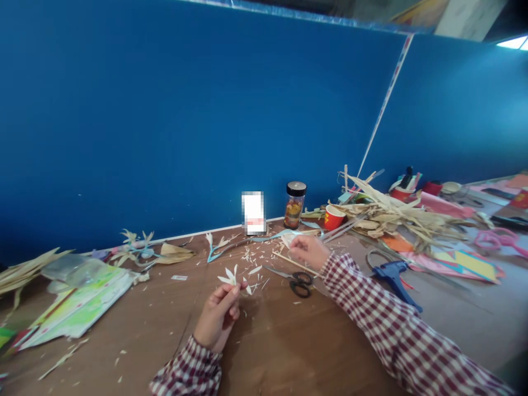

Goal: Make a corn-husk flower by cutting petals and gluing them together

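Note:
My left hand (pixel 220 313) pinches a small white flower (pixel 230 276) of narrow pointed petals between thumb and fingertips, low over the brown table. Farther forward and to the right, my right hand (pixel 309 252) has its fingers drawn together at a pale piece of husk (pixel 287 239). Black-handled scissors (pixel 300 285) lie on the table between my hands, blades pointing left. Loose white petals and trimmings (pixel 248 256) are scattered around them. A thin wooden stick (pixel 291 260) runs beneath my right hand. Blue-wrapped stems with pale buds (pixel 211 253) lie ahead of my left hand.
Against the blue partition (pixel 185 121) stand a black-lidded jar (pixel 293 212) and a red paper cup (pixel 333 219). Dried corn husks (pixel 383 212) pile up at right, behind a blue glue gun (pixel 394 278). A green-and-white sheet (pixel 82 302) lies at left.

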The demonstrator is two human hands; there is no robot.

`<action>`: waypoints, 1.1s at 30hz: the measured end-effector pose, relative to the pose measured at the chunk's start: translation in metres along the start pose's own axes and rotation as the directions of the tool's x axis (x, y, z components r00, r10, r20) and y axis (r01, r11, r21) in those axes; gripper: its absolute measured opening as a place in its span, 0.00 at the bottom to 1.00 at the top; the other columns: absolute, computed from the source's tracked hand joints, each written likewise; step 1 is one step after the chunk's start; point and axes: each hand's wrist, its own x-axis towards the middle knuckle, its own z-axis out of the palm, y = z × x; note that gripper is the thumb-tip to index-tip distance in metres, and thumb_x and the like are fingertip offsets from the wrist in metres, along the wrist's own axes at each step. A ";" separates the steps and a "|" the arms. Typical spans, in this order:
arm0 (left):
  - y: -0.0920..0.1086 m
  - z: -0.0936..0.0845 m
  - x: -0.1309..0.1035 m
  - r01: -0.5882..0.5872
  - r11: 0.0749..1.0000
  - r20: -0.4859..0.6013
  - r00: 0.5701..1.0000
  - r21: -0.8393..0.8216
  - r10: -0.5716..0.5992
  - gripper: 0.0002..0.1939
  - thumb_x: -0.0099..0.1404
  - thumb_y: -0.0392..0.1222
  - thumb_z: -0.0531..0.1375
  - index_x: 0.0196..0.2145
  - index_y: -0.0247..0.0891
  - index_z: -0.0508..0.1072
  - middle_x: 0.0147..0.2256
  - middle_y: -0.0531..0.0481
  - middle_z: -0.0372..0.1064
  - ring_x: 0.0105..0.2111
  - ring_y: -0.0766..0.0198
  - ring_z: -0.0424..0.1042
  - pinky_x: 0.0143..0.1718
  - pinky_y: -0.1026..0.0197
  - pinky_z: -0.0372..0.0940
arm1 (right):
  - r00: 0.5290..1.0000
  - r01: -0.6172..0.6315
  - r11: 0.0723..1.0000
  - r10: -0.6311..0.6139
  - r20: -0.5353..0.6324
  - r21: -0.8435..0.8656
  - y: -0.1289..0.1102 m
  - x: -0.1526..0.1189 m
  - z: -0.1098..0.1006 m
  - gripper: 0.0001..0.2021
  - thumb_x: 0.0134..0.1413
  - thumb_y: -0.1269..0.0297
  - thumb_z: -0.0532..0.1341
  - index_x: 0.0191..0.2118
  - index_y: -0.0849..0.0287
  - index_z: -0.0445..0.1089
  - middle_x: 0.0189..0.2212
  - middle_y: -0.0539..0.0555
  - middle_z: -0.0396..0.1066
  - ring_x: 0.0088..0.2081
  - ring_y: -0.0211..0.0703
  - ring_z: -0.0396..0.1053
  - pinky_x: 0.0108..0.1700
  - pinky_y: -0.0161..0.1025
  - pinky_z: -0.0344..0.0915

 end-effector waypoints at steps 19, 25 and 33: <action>-0.003 -0.006 0.008 -0.068 0.994 -0.186 0.979 0.091 0.084 0.13 0.42 0.39 0.67 0.26 0.34 0.69 0.27 0.50 0.72 0.17 0.76 0.63 0.17 0.73 0.63 | 0.955 0.119 0.900 -0.220 -0.201 -0.420 -0.003 0.016 -0.023 0.10 0.52 0.61 0.53 0.32 0.58 0.70 0.23 0.50 0.70 0.26 0.37 0.65 0.30 0.33 0.59; -0.002 -0.005 0.007 -0.044 0.994 -0.182 0.981 0.096 0.061 0.13 0.41 0.38 0.68 0.25 0.33 0.70 0.26 0.50 0.72 0.17 0.76 0.63 0.17 0.73 0.63 | 0.935 0.065 0.888 -0.213 -0.283 -0.455 -0.003 0.008 -0.039 0.08 0.48 0.63 0.56 0.35 0.56 0.68 0.30 0.51 0.71 0.29 0.38 0.67 0.31 0.33 0.60; -0.002 -0.005 0.007 -0.027 0.994 -0.181 0.982 0.107 0.046 0.14 0.40 0.40 0.68 0.26 0.33 0.70 0.26 0.50 0.72 0.17 0.76 0.63 0.18 0.73 0.63 | 0.973 0.001 0.880 -0.110 -0.202 -0.475 0.010 -0.039 -0.055 0.11 0.51 0.60 0.52 0.36 0.57 0.68 0.25 0.50 0.70 0.24 0.37 0.66 0.27 0.32 0.59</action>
